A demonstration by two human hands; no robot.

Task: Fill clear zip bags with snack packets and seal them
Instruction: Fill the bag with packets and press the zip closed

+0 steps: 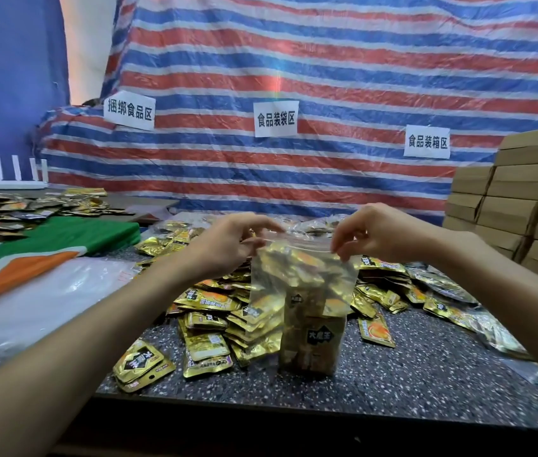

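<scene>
You hold the clear zip bag (pixel 300 291) upright in front of you, its bottom resting on the speckled dark counter (pixel 426 374) near the front edge. Your left hand (pixel 228 245) pinches the top strip of the bag at its left end, fingers curled down over the edge. Your right hand (pixel 380 235) pinches the same strip at its right end, thumb and fingertips closed on the plastic. The top edge runs stretched between your two hands. Inside, the bag is packed with gold snack packets, several showing a black label.

Loose snack packets (pixel 208 324) lie heaped on the counter just behind and to either side of the bag, spreading left and right. More of them are spread out farther back on the left (pixel 3 209). A green, orange and white folded cloth (pixel 46 249) lies to your left, with a clear plastic sheet (pixel 46 298) over its near part. A white router (pixel 13 179) with upright antennas stands at the far left. Stacked cardboard boxes (pixel 518 199) rise on the right. A red, white and blue striped tarp (pixel 327 77) hangs behind, bearing three paper signs (pixel 275 119).
</scene>
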